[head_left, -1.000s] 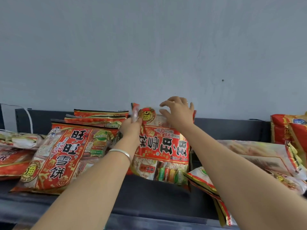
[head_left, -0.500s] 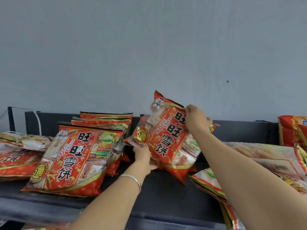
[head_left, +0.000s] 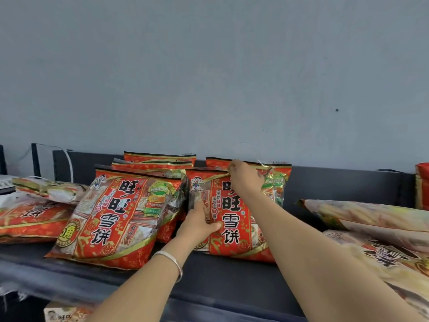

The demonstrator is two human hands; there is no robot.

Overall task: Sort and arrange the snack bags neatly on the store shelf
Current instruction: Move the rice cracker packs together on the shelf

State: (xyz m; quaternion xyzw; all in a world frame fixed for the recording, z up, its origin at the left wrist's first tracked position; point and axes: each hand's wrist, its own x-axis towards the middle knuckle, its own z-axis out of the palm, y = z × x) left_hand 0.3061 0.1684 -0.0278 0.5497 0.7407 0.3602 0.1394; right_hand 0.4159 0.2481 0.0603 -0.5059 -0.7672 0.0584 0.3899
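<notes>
Held rice-cracker bag (head_left: 232,212), tilted mid-air half a second ago, now stands on shelf (head_left: 232,280) just right of front upright bag (head_left: 120,217); left hand (head_left: 197,225) grips its left edge, right hand (head_left: 246,180) pinches top seal. Best: square it flush with neighbour before release.

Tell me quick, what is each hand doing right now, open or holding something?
Left hand: closed, grips the left edge of the upright red snack bag.
Right hand: closed, pinches the top edge of the same bag.

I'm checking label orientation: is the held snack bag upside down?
No, the held snack bag has its cartoon figure at the top and characters reading upright.
</notes>
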